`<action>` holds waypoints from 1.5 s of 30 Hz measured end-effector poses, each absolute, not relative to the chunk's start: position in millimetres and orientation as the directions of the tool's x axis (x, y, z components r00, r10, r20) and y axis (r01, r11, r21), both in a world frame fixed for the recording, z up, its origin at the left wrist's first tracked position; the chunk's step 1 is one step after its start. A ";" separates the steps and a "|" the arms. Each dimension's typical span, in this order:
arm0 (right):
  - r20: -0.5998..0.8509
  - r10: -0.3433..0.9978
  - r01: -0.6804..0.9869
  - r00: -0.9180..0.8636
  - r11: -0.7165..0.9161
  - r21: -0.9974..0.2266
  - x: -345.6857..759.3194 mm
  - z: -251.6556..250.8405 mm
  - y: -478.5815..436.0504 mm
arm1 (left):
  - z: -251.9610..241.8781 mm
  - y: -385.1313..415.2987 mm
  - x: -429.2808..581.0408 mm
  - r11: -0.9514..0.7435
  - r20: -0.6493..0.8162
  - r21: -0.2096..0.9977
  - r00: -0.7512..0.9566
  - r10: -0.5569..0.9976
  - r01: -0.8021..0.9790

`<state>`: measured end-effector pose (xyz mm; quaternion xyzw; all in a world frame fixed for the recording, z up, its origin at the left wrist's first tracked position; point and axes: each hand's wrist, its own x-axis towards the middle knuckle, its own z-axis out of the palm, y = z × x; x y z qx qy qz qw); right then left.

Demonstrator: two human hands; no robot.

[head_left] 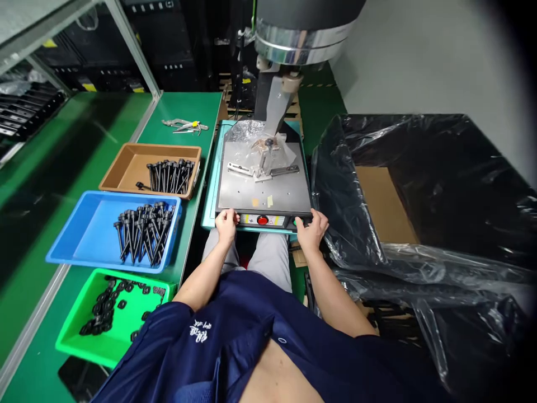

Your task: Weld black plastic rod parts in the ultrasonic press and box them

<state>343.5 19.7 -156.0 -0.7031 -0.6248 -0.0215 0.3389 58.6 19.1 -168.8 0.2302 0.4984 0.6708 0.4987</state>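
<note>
My left hand (227, 225) is closed on the left front corner of the press machine's base (241, 196); any button under its fingers is hidden. My right hand (311, 230) grips the right front corner, its thumb at a green button (298, 222). Between both hands, a red button (262, 220) shows on the front panel. On the grey metal plate stands a small metal fixture (265, 162), with clear plastic film around its top. Above it hangs the machine's cylindrical head (302, 45), with a film-wrapped tool part (277, 106) reaching down to the fixture.
Left, on the green table, a brown tray (121, 162) and a blue tray (84, 224) hold black bolt-like parts. A green tray (75, 330) holds small black pieces. Pliers (184, 124) lie behind them. At right stands a large box lined with black plastic (453, 184).
</note>
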 end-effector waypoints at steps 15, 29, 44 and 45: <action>0.512 0.851 0.907 0.115 0.120 -0.404 372.0 -192.3 24.1 | -208.0 17.5 48.2 -0.001 -0.087 0.963 -0.314 0.945 -0.269; 0.312 0.924 0.783 0.222 0.022 -0.622 357.3 -167.3 6.8 | -113.2 58.3 86.1 -0.144 0.056 0.883 -0.204 0.977 -0.447; 0.300 0.927 0.656 0.226 0.083 -0.750 301.2 -110.3 60.7 | -50.4 126.6 80.6 0.018 -0.088 0.892 -0.135 0.987 -0.451; 0.286 0.939 0.647 0.193 0.097 -0.756 294.6 -108.2 66.1 | -49.0 129.4 82.0 0.026 -0.099 0.892 -0.137 0.986 -0.451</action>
